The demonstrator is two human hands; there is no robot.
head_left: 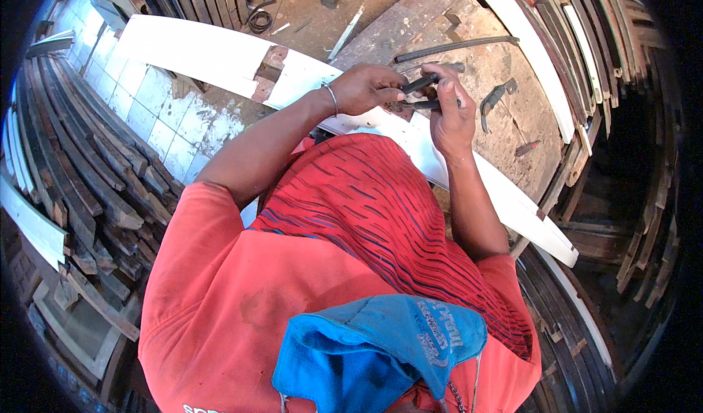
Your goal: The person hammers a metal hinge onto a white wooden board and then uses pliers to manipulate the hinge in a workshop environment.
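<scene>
My left hand (362, 89), with a metal bracelet at its wrist, is closed, thumb and fingers pinched on one end of a dark, slim tool (420, 83). My right hand (452, 116) is closed around the other side of it. A second dark bar (423, 105) shows just below the first, reaching into my right hand. They look like the two arms of one tool, but its kind is unclear. Both hands are above a long white board (505, 201) that passes in front of my body.
On the worn wooden bench (527, 120) lie a long dark strip (458, 48), a black angled tool (498, 99) and a small red-handled tool (526, 148). Stacked dark wooden strips (80, 142) fill the left; more strips (611, 39) stand at right. White tiles (157, 120) cover the floor.
</scene>
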